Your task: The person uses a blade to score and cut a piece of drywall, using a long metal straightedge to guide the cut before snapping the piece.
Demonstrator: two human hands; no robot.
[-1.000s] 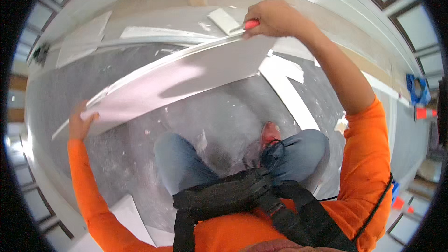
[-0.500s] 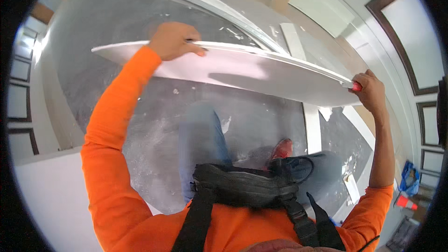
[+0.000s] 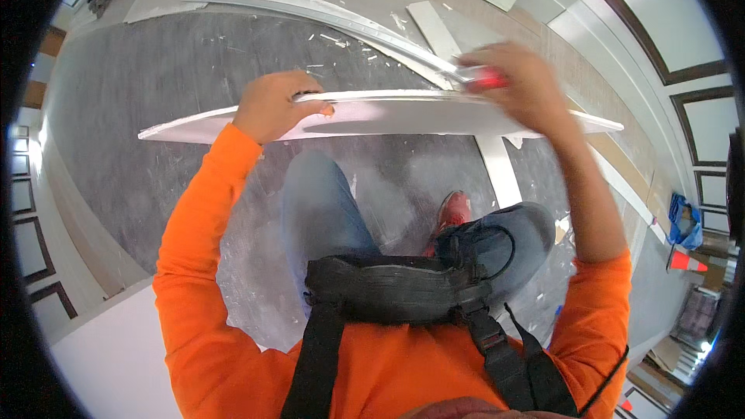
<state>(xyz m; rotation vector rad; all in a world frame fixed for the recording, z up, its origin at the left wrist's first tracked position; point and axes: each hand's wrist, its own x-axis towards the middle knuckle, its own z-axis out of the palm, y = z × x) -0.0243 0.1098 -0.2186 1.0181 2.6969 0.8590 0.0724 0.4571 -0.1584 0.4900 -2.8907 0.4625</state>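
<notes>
A long white plasterboard panel point(image 3: 388, 118) stands on edge across the floor in front of my knees, its pale face toward me. My left hand point(image 3: 275, 105) is closed over its top edge left of the middle, with the thumb on the near face. Above the right part of that edge, my right hand point(image 3: 520, 81) is closed around a red utility knife point(image 3: 489, 77). Motion smears the hand and the knife, and I cannot tell whether the blade touches the board.
Beyond the panel lie a long metal profile point(image 3: 334, 22), white board strips point(image 3: 433, 29) and scattered scraps on the dark floor point(image 3: 178, 54). Another strip point(image 3: 498, 171) runs beneath the panel. A blue bag point(image 3: 684, 219) and an orange cone point(image 3: 687, 261) are at the right.
My right hand has moved left with the knife, from the panel's right end along its top edge. My left hand keeps its hold, and the panel sits more level in view.
</notes>
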